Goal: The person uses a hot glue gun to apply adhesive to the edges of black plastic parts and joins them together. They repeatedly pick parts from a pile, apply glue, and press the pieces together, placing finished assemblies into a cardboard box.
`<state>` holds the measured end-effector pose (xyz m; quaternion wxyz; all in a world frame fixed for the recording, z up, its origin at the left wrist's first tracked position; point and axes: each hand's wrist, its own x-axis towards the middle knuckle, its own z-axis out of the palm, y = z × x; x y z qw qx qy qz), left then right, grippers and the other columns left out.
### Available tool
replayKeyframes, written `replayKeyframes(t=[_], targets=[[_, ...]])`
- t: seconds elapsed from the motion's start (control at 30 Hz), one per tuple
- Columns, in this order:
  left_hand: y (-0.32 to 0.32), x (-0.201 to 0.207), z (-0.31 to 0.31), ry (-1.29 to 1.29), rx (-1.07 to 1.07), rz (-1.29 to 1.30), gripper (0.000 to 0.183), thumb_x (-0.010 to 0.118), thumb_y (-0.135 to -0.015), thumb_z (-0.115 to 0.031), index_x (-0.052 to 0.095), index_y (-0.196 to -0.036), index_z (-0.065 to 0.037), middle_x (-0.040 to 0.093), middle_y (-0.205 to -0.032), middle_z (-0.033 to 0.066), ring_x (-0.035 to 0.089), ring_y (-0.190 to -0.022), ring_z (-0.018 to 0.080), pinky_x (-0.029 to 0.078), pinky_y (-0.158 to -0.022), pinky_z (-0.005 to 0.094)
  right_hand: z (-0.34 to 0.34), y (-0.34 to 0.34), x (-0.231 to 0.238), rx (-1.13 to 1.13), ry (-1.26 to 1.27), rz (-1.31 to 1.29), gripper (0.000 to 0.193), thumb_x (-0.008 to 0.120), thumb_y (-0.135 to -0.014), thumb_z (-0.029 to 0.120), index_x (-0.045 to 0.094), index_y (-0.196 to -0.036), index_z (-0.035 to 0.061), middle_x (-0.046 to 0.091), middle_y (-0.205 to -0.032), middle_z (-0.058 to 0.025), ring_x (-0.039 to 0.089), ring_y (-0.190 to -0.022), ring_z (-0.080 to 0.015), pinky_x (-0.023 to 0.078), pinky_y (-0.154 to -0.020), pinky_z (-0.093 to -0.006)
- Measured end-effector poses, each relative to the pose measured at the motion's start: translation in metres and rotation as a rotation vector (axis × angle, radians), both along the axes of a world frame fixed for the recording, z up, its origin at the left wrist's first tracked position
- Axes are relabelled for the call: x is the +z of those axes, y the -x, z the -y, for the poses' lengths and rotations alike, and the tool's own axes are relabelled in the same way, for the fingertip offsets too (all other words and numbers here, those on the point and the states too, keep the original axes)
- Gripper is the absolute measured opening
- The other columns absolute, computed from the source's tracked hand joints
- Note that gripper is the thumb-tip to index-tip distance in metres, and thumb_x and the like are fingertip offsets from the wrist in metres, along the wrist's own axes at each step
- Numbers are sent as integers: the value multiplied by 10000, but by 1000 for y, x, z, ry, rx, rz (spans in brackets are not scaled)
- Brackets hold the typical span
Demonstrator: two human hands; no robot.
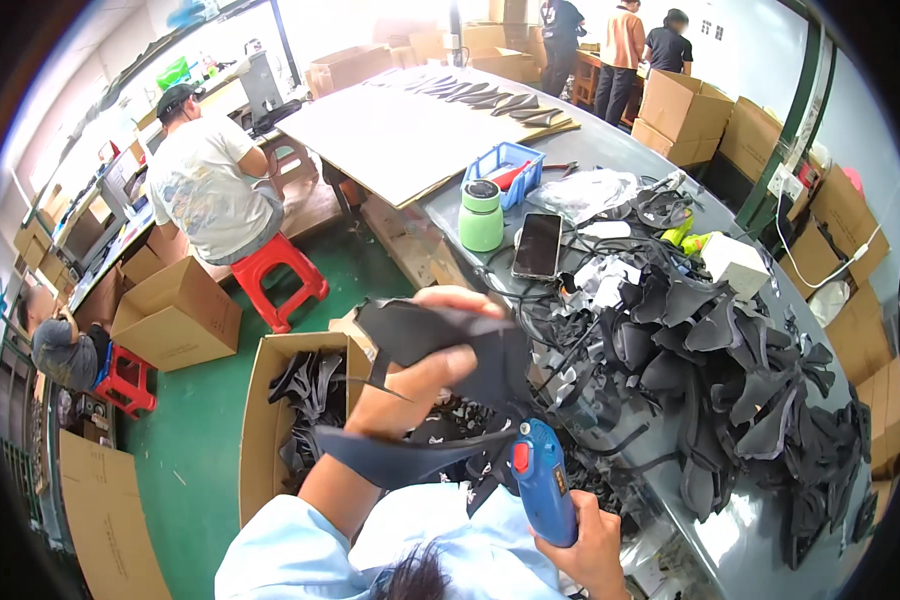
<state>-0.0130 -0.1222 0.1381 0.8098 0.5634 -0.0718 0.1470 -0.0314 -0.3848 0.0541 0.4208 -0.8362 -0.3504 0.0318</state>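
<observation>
My left hand (432, 372) is closed around a black, curved, flexible piece (400, 328), thumb on the near side and fingers over the far side. A long tapered black flap (400, 460) hangs across my left forearm; whether it belongs to the same piece I cannot tell. In my right hand (592, 548) is a blue handheld power tool (545, 485) with a red button. Its front end points up toward the black material, and the tip is hard to make out against it. Just right of both hands, a heap of similar black curved pieces (710, 370) covers the grey table (720, 540).
A cardboard box (260, 430) with black pieces stands left of my arm. On the table are a green bottle (481, 216), a phone (538, 245), a blue basket (515, 160) and a white box (735, 264). A seated person (205, 180) works at the left; others stand far back.
</observation>
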Motion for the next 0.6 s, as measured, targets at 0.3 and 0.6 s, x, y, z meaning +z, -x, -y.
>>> replayKeyframes(t=[0.3,0.6], targets=[[6,-21,26,141,256,59,304,558,-799,-61,467,-1088,-44,537,-1029,103,522,-983,175,407,-886,324,-1,-3,5,22,-6,-24,587,798,-530,145,477,-995,-14,612,-704,-153,634,-626,-306,506,-572,-356],[7,-36,48,153,306,98,327,546,-750,-71,432,-1055,-48,501,-1012,136,526,-956,222,430,-861,353,-8,6,27,-29,-81,-171,551,777,-583,143,482,-1031,18,602,-731,-166,620,-636,-322,491,-574,-372]])
